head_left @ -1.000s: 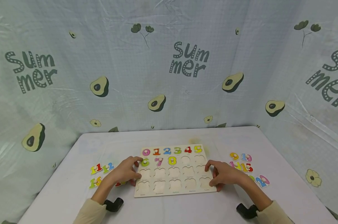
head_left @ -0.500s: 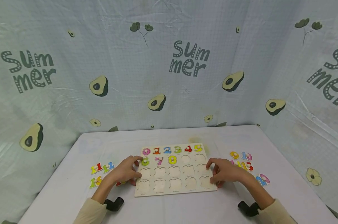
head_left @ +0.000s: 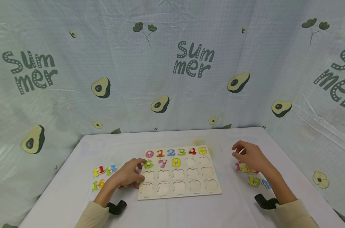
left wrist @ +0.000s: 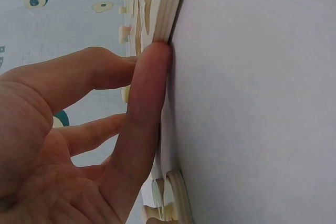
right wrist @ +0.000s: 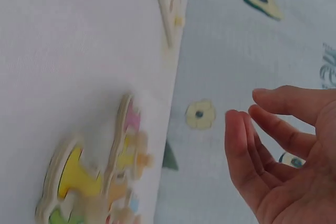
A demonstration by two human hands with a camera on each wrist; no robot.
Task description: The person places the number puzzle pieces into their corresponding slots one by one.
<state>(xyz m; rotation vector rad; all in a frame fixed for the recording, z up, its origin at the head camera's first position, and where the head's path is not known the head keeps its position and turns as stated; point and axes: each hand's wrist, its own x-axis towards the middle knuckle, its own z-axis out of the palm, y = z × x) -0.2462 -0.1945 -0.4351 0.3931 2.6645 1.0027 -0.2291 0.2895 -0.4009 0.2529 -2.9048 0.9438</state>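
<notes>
A wooden number puzzle board lies mid-table, with pieces 0 to 8 set in its upper rows and bare recesses below. My left hand grips its left edge; the left wrist view shows a finger along the side of the board and other fingers over its top. My right hand is raised to the right of the board, fingers loosely bent, with nothing seen between them in the right wrist view. Below it lie a 14 piece, a partly covered 15, a 19 piece and a 20 piece.
Left of the board lie an 11 piece, a 12 piece and a 16 piece; a red piece is mostly behind my left hand. A printed curtain hangs behind the white table.
My right hand has let go of the board's right edge and moved right and up, over the loose pieces; 9 and 10 are now hidden. My left hand stays on the board.
</notes>
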